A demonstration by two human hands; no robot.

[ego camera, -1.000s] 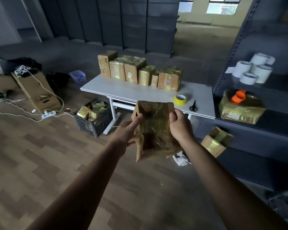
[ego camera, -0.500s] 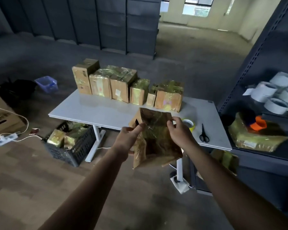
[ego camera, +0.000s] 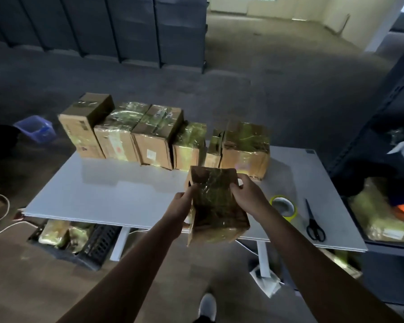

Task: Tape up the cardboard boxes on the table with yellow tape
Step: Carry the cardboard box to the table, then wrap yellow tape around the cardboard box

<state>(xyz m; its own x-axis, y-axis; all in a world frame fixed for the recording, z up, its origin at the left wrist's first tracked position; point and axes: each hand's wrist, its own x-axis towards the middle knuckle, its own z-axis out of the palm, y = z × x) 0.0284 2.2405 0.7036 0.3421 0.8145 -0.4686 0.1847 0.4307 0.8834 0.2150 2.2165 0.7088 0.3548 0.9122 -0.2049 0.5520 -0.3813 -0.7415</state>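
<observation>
I hold a small cardboard box (ego camera: 216,206), partly wrapped in shiny yellow tape, above the near edge of the white table (ego camera: 117,190). My left hand (ego camera: 180,206) grips its left side and my right hand (ego camera: 248,194) grips its upper right side. A loose flap hangs open on the box's left. A roll of yellow tape (ego camera: 283,207) lies on the table just right of my right hand. Several taped cardboard boxes (ego camera: 163,138) stand in a row along the table's far edge.
Black scissors (ego camera: 314,226) lie on the table right of the tape roll. A dark crate (ego camera: 77,241) with taped parcels sits on the floor under the table's left end. A dark shelf unit (ego camera: 383,159) stands to the right. A blue bin (ego camera: 36,128) is at far left.
I have walked closer to the table, which now fills the middle of the view. Both hands still hold the box, now over the table's near edge.
</observation>
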